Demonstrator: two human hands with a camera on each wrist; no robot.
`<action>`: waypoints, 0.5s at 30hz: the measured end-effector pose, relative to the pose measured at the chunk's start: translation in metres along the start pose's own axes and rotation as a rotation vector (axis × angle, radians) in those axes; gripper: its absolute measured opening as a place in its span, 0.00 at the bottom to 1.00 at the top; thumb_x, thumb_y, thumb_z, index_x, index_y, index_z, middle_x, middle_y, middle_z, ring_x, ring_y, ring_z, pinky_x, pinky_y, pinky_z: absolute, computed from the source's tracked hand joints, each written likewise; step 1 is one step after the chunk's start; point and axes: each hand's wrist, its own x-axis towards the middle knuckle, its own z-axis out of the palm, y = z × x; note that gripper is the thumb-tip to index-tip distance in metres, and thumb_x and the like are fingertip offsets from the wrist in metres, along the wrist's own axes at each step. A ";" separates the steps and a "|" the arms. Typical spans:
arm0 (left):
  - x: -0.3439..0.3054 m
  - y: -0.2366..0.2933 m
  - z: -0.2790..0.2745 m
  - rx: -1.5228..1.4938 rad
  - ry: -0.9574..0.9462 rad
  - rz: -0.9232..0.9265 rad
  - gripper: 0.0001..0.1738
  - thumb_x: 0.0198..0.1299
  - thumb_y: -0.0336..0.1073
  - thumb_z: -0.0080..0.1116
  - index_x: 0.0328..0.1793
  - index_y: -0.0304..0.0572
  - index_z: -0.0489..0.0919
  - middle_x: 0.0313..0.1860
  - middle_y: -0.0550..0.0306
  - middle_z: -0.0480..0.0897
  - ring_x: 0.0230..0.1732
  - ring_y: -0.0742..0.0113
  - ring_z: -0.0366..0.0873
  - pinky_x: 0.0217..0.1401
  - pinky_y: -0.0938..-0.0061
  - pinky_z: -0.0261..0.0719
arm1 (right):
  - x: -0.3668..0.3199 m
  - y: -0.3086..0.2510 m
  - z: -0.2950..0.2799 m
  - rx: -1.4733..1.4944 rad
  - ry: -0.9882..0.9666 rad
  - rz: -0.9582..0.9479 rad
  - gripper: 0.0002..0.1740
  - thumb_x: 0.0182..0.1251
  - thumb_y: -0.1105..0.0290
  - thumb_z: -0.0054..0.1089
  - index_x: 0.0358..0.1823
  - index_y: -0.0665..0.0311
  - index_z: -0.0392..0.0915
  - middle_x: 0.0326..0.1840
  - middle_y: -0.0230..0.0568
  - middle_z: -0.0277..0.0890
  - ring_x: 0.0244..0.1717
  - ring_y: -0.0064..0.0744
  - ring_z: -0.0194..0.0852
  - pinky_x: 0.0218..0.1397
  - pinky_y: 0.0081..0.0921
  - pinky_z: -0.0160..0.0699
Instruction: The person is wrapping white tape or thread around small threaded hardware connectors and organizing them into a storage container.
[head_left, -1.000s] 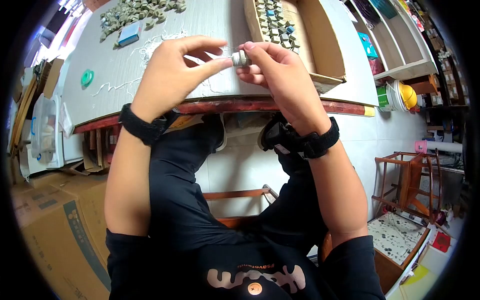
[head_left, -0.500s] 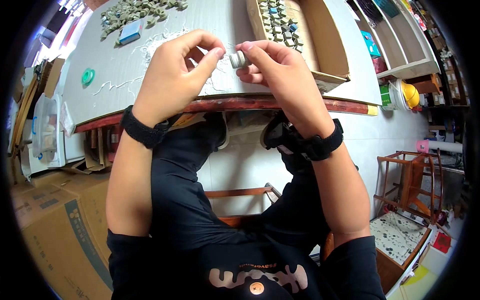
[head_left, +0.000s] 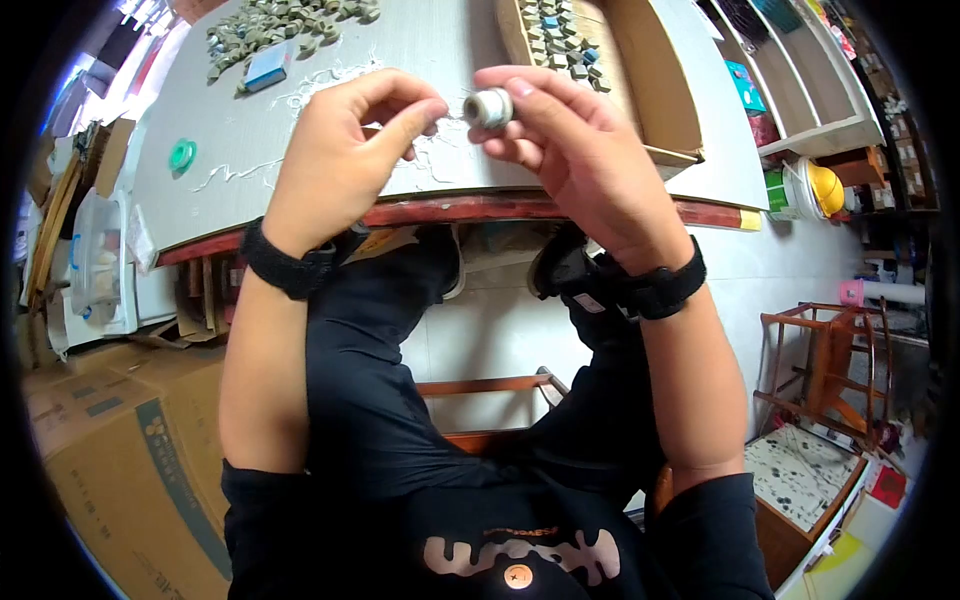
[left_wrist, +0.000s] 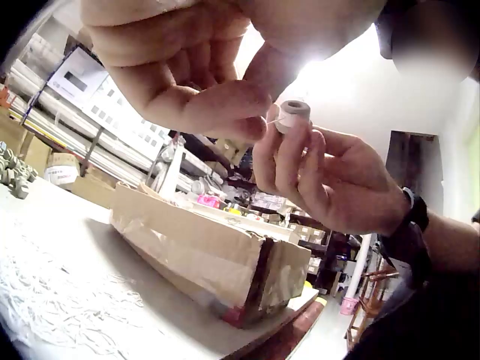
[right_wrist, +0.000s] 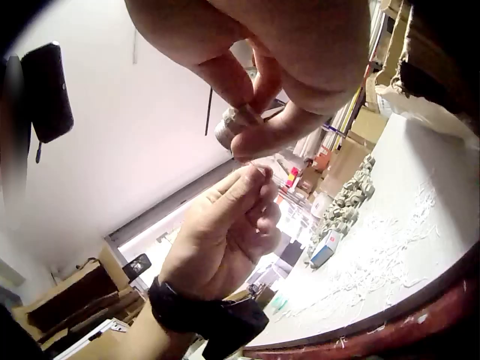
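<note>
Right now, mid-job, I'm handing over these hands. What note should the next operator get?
Hands: the right hand grips the small fitting in its fingertips above the table. The left hand pinches a thin tape strand that runs to the fitting.
Done: white tape covers the fitting's end.
Left: the strand is not yet parted. The fitting probably then goes to the cardboard box, which holds others. The pile of fittings lies at the far left.

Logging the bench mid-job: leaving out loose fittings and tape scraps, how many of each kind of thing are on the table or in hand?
Tape-wrapped fitting, in the right hand: 1
White tape strand, pinched by the left hand: 1
Green tape roll: 1
Blue box: 1
Cardboard box: 1
Total: 5
</note>
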 end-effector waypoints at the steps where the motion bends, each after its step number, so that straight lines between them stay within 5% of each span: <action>1: 0.000 0.000 0.000 0.000 -0.012 0.016 0.08 0.66 0.35 0.59 0.43 0.37 0.82 0.31 0.65 0.81 0.30 0.81 0.74 0.30 0.86 0.69 | 0.000 -0.001 0.003 0.080 0.014 -0.028 0.16 0.75 0.66 0.53 0.56 0.69 0.77 0.43 0.37 0.80 0.43 0.21 0.80 0.54 0.17 0.81; 15: -0.008 0.020 -0.008 -0.283 -0.176 -0.114 0.09 0.69 0.37 0.57 0.43 0.38 0.78 0.30 0.64 0.77 0.31 0.79 0.73 0.33 0.84 0.69 | 0.001 -0.002 0.003 0.053 0.213 -0.099 0.17 0.68 0.64 0.64 0.49 0.71 0.78 0.43 0.39 0.79 0.45 0.26 0.80 0.58 0.22 0.80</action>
